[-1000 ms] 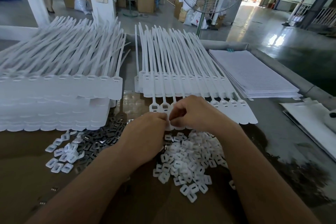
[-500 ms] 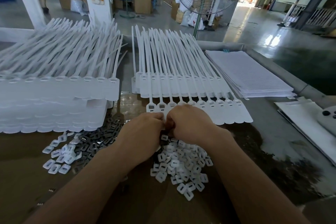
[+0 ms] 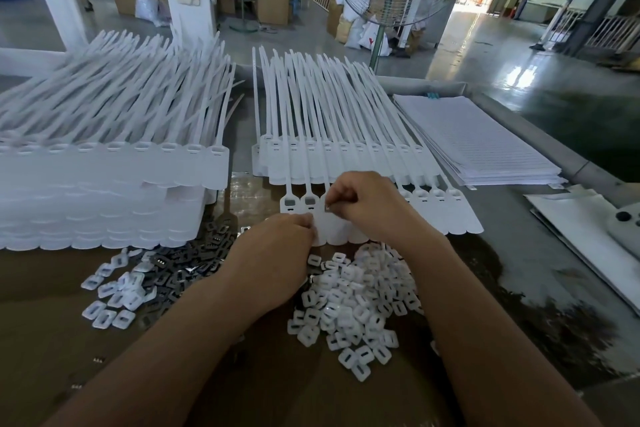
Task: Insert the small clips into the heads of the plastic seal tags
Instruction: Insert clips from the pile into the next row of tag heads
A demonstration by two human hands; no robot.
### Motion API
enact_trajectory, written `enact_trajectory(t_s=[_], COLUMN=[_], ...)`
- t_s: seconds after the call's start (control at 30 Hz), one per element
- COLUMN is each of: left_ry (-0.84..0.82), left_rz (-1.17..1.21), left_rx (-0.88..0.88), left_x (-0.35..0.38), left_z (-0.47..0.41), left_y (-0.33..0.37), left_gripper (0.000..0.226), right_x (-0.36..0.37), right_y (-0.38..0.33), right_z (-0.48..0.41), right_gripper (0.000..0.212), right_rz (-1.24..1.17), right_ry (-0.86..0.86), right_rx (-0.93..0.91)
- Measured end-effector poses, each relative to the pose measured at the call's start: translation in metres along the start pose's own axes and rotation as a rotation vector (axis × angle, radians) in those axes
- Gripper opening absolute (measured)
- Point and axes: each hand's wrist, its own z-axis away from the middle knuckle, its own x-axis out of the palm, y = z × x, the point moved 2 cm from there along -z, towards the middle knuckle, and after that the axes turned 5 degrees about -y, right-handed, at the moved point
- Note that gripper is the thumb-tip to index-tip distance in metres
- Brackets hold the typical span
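White plastic seal tags (image 3: 349, 156) lay side by side in a row on a brown worktable (image 3: 52, 340), with their straps pointing away and their heads nearest the person. The right hand (image 3: 367, 208) was over the third head from the left. Its thumb and forefinger pinched a small clip (image 3: 327, 207), a grey metal piece, right at the head's opening. Whether the clip had touched the head could not be made out. The left hand (image 3: 273, 253) was just beside it, fingers curled down onto the tag's flat label. Whether they gripped the label or only pressed on it could not be told.

The two filled heads (image 3: 290, 201) to the left already showed dark clips seated. Loose clips (image 3: 194, 260) lay heaped by the left forearm, and a pile of white caps (image 3: 353, 302) lay between the forearms.

The clip looked tiny and was held only at its edge, so it could probably tilt and jam or seat crooked. If it slipped, it would likely fall among the caps and be hard to find. The tags overlapped closely, so a hard push could shift the neighbouring tags out of line if the left hand eased off.
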Motion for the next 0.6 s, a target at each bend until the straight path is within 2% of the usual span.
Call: enact_trajectory(t_s=[0.13, 0.33, 0.6], left_ry=[-0.006, -0.009, -0.027], left_rz=[-0.027, -0.035, -0.029], left_rx=[-0.016, -0.043, -0.055], left_x=[0.000, -0.001, -0.006], left_z=[0.001, 0.002, 0.004], left_y=[0.000, 0.004, 0.008], left_gripper=[0.033, 0.037, 0.040], right_x=[0.003, 0.011, 0.011], right_y=[0.012, 0.017, 0.014], right_z=[-0.017, -0.021, -0.015], right_gripper=[0.015, 0.009, 0.019], right_rz=[-0.008, 0.041, 0.194], right_ry=[0.108, 0.136, 0.178], right_rx=[0.048, 0.078, 0.055])
